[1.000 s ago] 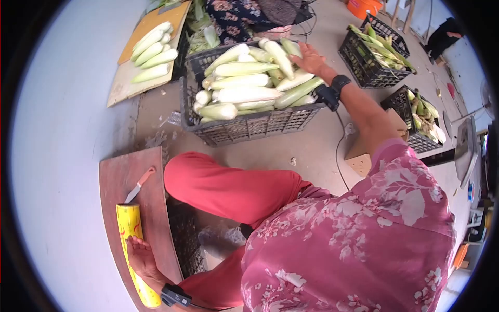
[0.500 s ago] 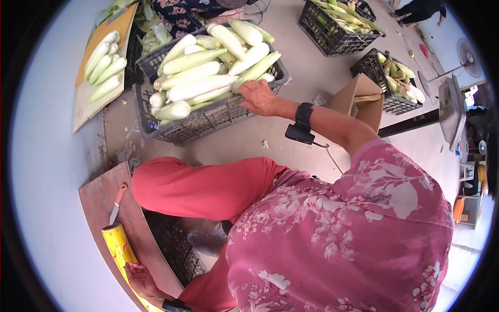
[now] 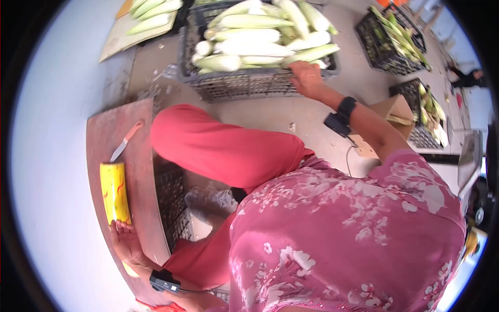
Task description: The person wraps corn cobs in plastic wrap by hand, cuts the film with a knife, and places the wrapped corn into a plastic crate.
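Note:
A black crate (image 3: 244,86) heaped with pale husked corn stands at the top. My right hand (image 3: 307,80) is at its near right corner, fingers curled against the lower end of a green corn cob (image 3: 314,53). At the lower left, my left hand (image 3: 126,242) is palm up with its fingers stretched out, touching the near end of a yellow roll (image 3: 115,192). That roll lies on a brown board (image 3: 140,177). A knife (image 3: 126,141) with an orange-red handle rests on the board, its blade tip close to the roll.
More corn lies on a cardboard sheet (image 3: 115,44) at the upper left. Two black crates (image 3: 387,60) (image 3: 416,93) of corn and an open cardboard box (image 3: 382,109) stand at the right. A clear plastic bag (image 3: 210,197) lies by my legs. A person (image 3: 468,78) is far right.
The view has shifted, so the crate, board and roll appear elsewhere in the frame. My right hand stays at the corn and my left hand stays at the roll's near end.

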A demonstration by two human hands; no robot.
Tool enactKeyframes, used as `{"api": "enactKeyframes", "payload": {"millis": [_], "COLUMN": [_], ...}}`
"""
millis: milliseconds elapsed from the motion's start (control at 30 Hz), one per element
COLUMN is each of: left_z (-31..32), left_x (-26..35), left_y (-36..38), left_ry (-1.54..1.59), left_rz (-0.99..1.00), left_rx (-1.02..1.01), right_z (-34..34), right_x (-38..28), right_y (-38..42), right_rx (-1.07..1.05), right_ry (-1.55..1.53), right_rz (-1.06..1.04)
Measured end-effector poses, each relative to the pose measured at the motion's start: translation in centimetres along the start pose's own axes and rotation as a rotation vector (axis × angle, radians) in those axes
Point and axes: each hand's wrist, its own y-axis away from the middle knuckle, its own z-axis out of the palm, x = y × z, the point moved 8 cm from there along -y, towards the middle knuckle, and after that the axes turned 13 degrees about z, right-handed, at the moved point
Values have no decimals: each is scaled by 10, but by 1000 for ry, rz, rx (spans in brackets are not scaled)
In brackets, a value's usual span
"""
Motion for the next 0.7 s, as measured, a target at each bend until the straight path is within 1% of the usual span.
{"api": "enactKeyframes", "payload": {"millis": [33,100,133,167,233,300,333,367,433,500,567,633,667,700], "left_z": [-1,-3,-3,-10,-29,-48,-54,-71,-93,-113,-128,-151,-166,-180], "left_x": [9,27,36,44,63,77,84,87,87,79,66,50,39,28], "left_y": [5,15,25,33,56,78,93,100,126,153,184,225,241,260], "left_ry": [-1,-4,-12,-16,-36,-63,-88,-123,-90,-31,0,54,90,90], "left_rz": [28,83,105,131,190,247,295,314,320,300,286,312,302,302], "left_rx": [-22,-61,-94,-66,3,59,129,147,205,281,394,544,555,602], "right_z": [-5,-19,-30,-40,-43,-55,-64,-61,-76,-95,-115,-148,-157,-169], "right_x": [-4,-12,-20,-30,-43,-74,-96,-115,-168,-222,-278,-329,-355,-379], "right_y": [2,3,5,5,-7,-18,-22,-32,-44,-51,-53,-36,-28,-14], "right_rx": [-17,75,138,198,153,93,81,-3,-105,-175,-228,-222,-280,-293], "right_ry": [9,67,40,6,-171,-420,-492,-610,-733,-786,-802,-785,-768,-712], "right_rz": [8,-55,-112,-172,-261,-306,-360,-361,-465,-568,-691,-849,-892,-965]}}
